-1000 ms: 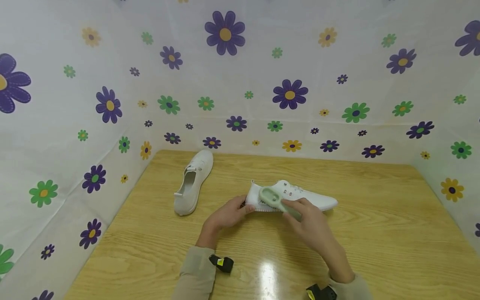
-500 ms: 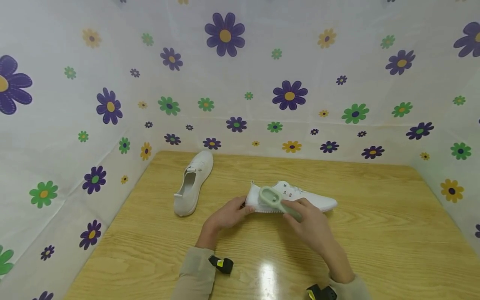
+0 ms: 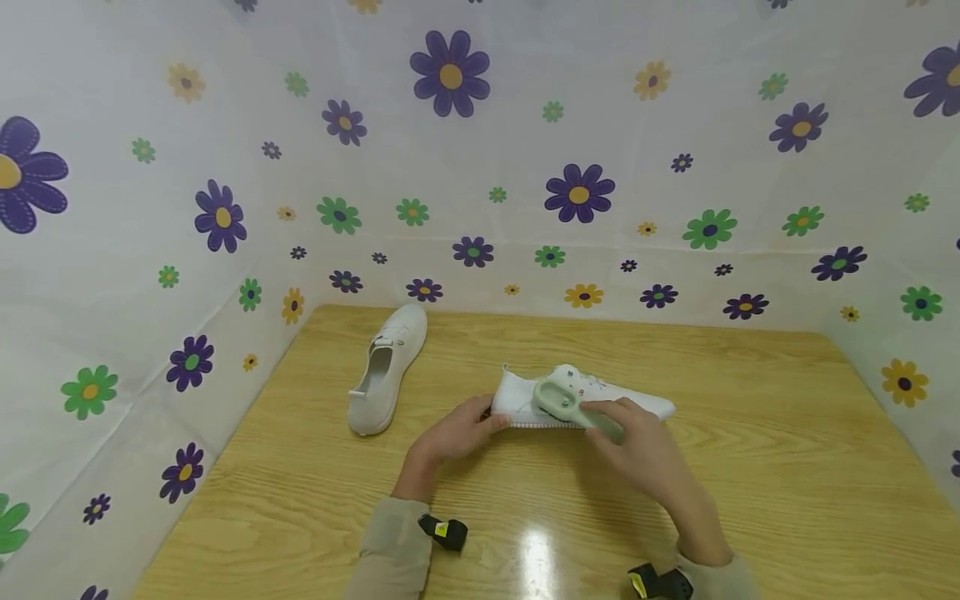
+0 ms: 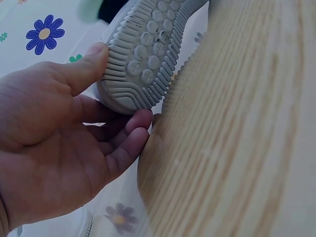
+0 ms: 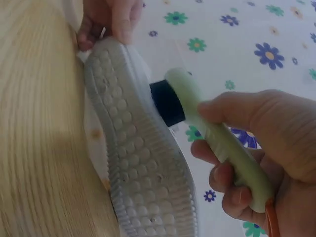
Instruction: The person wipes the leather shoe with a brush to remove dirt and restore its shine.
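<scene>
A white lace-up shoe (image 3: 513, 396) stands on its sole's edge or side, toe pointing right; both wrist views show its studded grey sole (image 4: 148, 54). My left hand (image 3: 453, 431) holds the heel, thumb on one side of the sole and fingers on the other. In my right hand (image 3: 643, 446) is a pale green brush (image 3: 553, 397), gripped by its handle. Dark bristles (image 5: 167, 102) touch the side of the shoe's upper in the right wrist view. An orange loop (image 5: 271, 218) hangs from the handle end.
A second white shoe (image 3: 386, 371) lies upright on the wooden table (image 3: 315, 500), left of my left hand, toe toward the back. Flower-patterned white sheeting (image 3: 510, 125) walls off the back and both sides of the table.
My right hand has moved the brush rightward along the shoe's side, toward the toe. The left hand keeps hold of the heel in the same place.
</scene>
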`<act>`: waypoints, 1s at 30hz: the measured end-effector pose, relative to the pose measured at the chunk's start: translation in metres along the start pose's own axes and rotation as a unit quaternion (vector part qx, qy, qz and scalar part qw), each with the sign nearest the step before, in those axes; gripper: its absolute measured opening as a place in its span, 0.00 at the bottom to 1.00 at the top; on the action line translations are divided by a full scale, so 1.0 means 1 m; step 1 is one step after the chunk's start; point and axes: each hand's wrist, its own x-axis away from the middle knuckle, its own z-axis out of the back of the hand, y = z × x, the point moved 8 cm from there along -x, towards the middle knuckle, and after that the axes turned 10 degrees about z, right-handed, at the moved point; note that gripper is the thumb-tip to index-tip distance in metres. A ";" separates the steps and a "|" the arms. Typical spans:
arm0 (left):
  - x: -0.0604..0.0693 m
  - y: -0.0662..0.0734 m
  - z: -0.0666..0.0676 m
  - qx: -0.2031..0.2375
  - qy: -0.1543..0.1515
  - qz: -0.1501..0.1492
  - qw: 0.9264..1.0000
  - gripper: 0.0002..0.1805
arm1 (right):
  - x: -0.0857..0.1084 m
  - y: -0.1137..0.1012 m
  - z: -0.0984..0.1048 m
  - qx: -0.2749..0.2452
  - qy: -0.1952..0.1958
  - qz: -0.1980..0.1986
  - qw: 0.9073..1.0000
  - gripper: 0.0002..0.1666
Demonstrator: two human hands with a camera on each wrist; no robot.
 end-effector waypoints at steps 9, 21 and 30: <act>0.000 0.000 0.002 0.010 0.005 -0.011 1.000 0.21 | -0.005 -0.004 -0.005 0.012 -0.032 0.012 0.999 0.22; 0.002 -0.005 0.002 0.021 0.012 0.001 1.000 0.23 | -0.005 -0.004 -0.006 0.048 -0.031 0.025 0.998 0.21; 0.000 -0.004 0.001 0.028 0.005 0.006 1.000 0.27 | 0.002 -0.006 0.010 0.077 -0.017 -0.002 0.997 0.21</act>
